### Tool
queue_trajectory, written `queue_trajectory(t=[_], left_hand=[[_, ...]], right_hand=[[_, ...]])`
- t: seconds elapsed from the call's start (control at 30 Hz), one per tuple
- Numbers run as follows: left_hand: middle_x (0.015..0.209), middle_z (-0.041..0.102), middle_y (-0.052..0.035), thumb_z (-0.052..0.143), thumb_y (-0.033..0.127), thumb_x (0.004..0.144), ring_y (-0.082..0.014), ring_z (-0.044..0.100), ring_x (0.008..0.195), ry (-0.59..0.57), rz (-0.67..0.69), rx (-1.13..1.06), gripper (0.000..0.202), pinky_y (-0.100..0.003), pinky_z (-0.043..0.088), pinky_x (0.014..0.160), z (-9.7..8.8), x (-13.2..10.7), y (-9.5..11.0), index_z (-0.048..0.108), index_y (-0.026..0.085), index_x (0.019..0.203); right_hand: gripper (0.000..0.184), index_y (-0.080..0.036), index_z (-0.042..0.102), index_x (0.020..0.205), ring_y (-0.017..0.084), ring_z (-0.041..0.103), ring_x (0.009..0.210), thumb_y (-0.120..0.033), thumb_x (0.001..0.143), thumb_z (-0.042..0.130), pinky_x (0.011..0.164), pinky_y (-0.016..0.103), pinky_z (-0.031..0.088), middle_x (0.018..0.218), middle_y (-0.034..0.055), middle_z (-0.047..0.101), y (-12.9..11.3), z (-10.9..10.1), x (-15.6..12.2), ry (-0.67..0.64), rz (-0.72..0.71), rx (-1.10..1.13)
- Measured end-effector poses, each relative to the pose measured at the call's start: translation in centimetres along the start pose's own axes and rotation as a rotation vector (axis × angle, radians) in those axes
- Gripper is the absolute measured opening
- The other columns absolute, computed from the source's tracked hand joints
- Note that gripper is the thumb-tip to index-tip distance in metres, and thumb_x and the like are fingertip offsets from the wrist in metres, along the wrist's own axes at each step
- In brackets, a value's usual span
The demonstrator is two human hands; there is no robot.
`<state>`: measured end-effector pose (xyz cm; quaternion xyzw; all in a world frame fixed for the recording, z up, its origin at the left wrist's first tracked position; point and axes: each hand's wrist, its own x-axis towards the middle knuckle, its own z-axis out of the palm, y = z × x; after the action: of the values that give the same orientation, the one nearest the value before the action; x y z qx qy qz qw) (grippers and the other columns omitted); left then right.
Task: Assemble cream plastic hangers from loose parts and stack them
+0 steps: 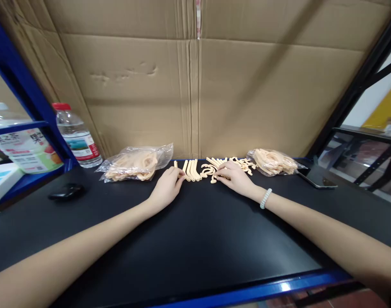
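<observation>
On the black table top, pale beige strips with curled lower ends lie side by side in a row. My left hand is at the row's left end, its thumb and fingertips pinched at a strip whose top shows above the hand. To the right is a loose heap of beige pieces, some straight and some curved. My right hand, with a pale beaded bracelet at the wrist, reaches over this heap. Its fingers are bent round a small hooked beige piece; the fingertips partly hide it.
Clear plastic bags of beige pieces lie on both sides, a left bag and a right bag. A water bottle, a black mouse-like object and a phone stand or lie farther out. Cardboard walls the back.
</observation>
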<state>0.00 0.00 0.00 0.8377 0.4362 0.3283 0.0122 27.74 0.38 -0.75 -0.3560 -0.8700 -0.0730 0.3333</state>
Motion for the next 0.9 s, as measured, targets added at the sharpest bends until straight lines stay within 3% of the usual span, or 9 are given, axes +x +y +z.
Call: queue_trajectory(t=[0.27, 0.57, 0.73, 0.9], left_hand=[[0.089, 0.059, -0.0047, 0.044, 0.019, 0.092, -0.0206, 0.060, 0.082, 0.003, -0.004, -0.065, 0.009, -0.034, 0.047, 0.076, -0.1, -0.1, 0.1, 0.053, 0.019, 0.091], [0.090, 0.061, -0.0039, 0.039, 0.022, 0.096, -0.0174, 0.062, 0.074, 0.090, 0.005, -0.188, 0.014, -0.033, 0.050, 0.072, -0.6, -0.1, 0.7, 0.052, 0.019, 0.097], [0.117, 0.060, -0.0113, 0.041, 0.022, 0.095, -0.0203, 0.064, 0.096, 0.121, 0.076, -0.282, 0.014, -0.037, 0.053, 0.084, -0.7, -0.1, 1.0, 0.053, 0.018, 0.101], [0.149, 0.031, -0.0119, 0.054, 0.026, 0.091, -0.0224, 0.062, 0.111, 0.117, 0.081, -0.546, 0.012, -0.039, 0.055, 0.094, -1.1, -0.6, 2.3, 0.060, 0.017, 0.096]], right_hand=[[0.010, -0.019, 0.068, 0.090, 0.022, 0.058, 0.091, -0.019, 0.092, 0.058, 0.084, 0.037, 0.047, 0.093, 0.0072, 0.063, -0.2, -0.2, -0.2, 0.080, 0.035, 0.094], [0.013, -0.020, 0.066, 0.090, 0.022, 0.060, 0.087, -0.024, 0.092, 0.054, 0.080, 0.037, 0.047, 0.091, 0.0071, 0.064, -0.9, -1.2, -0.2, 0.224, 0.143, 0.184], [0.015, -0.018, 0.064, 0.092, 0.020, 0.058, 0.073, -0.028, 0.091, 0.053, 0.066, 0.032, 0.047, 0.079, 0.0056, 0.061, -1.2, -2.1, -0.6, 0.291, 0.277, 0.227], [0.019, -0.017, 0.060, 0.097, 0.015, 0.054, 0.052, -0.032, 0.094, 0.049, 0.055, 0.027, 0.044, 0.057, -0.0018, 0.057, -1.9, -2.8, -0.9, 0.241, 0.373, 0.321]])
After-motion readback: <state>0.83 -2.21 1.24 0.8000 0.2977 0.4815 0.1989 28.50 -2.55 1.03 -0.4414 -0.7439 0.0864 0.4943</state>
